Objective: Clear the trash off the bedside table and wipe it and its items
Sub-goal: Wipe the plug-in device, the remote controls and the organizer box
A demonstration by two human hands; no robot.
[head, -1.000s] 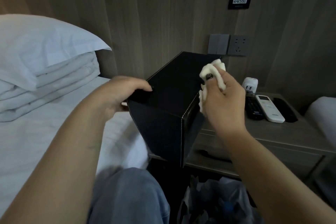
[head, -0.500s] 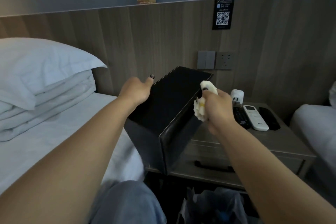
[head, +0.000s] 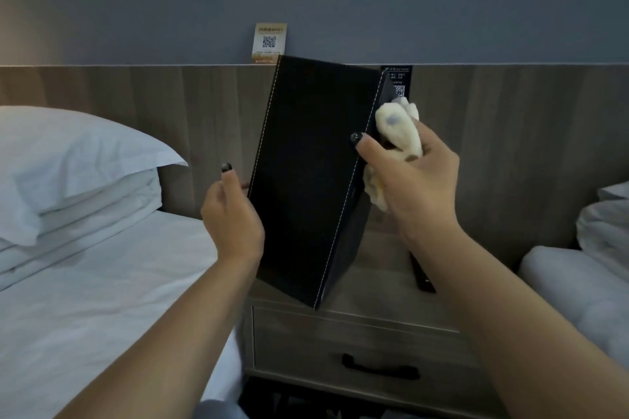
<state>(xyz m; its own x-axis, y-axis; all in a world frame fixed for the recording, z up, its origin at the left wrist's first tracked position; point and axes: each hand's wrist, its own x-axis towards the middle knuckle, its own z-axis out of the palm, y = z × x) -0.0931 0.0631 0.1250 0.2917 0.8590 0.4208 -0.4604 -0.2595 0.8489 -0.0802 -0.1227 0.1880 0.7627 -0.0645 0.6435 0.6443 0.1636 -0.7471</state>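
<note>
A black leather box point(head: 306, 177) with white stitching is held up on end above the bedside table point(head: 384, 292). My left hand point(head: 231, 218) grips its left edge, thumb up and fingers hidden behind it. My right hand point(head: 415, 180) holds a crumpled, soiled white cloth point(head: 398, 133) against the box's right side, thumb tip resting on the stitched front edge. The box and my right arm hide most of the table top.
The bedside table has a drawer with a dark handle point(head: 379, 367). A dark remote point(head: 422, 275) peeks out beside my right forearm. A bed with a pillow point(head: 78, 160) lies left, another bed point(head: 578, 286) right. QR cards point(head: 270, 43) sit on the headboard ledge.
The box has been raised from a low tilt to standing nearly upright in front of me. My right hand with the cloth rose along its right side, and the view tilted upward.
</note>
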